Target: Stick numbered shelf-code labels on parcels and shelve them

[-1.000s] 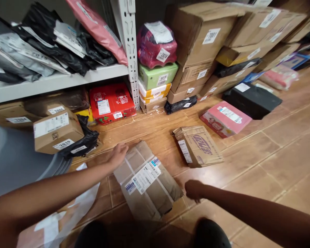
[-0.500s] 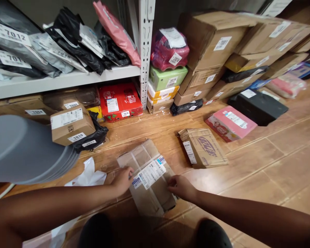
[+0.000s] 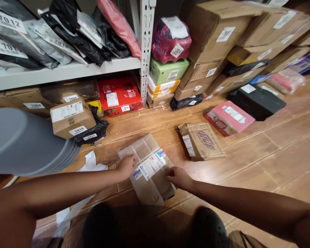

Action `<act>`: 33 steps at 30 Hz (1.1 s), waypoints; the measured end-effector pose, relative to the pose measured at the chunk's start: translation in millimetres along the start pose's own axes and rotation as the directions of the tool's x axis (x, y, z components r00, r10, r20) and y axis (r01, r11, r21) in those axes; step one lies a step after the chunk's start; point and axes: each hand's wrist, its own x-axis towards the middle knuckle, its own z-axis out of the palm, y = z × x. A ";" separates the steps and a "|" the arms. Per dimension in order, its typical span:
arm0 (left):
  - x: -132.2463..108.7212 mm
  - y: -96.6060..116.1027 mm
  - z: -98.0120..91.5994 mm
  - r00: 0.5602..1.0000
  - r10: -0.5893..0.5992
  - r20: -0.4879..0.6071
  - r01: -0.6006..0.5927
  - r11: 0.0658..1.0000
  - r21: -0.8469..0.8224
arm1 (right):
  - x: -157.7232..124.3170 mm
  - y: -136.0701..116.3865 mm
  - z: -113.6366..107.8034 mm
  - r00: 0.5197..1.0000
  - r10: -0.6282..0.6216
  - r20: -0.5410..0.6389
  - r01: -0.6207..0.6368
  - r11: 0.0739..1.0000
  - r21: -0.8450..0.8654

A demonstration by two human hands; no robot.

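Observation:
A flat brown cardboard parcel [image 3: 155,187] lies on the floor before me, bound with clear tape and bearing a white shipping label [image 3: 151,166] with blue print. Over its left side is my left hand [image 3: 127,167], its fingers curled together beside the label's left end. My right hand [image 3: 180,178] rests at the parcel's right edge, thumb and fingers drawn together. Whatever lies between the fingers of either hand is hidden.
Ahead lie a taped brown box [image 3: 204,141], a pink box [image 3: 229,117] and a black parcel [image 3: 257,101]. Grey stacked tubs [image 3: 31,141] and white paper [image 3: 90,162] are at left. Behind, a metal shelf [image 3: 67,74] holds bagged parcels; stacked cartons [image 3: 222,41] stand right.
The view has tipped slightly downward, so everything sits higher in it. My left hand has shifted a little forward and right over the parcel. My right hand stays by the right edge.

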 end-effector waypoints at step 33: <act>5.4 15.5 22.5 0.968 -0.230 0.104 0.249 0.937 -0.245 | 21.4 15.6 27.9 0.972 0.075 0.225 -0.145 0.938 0.316</act>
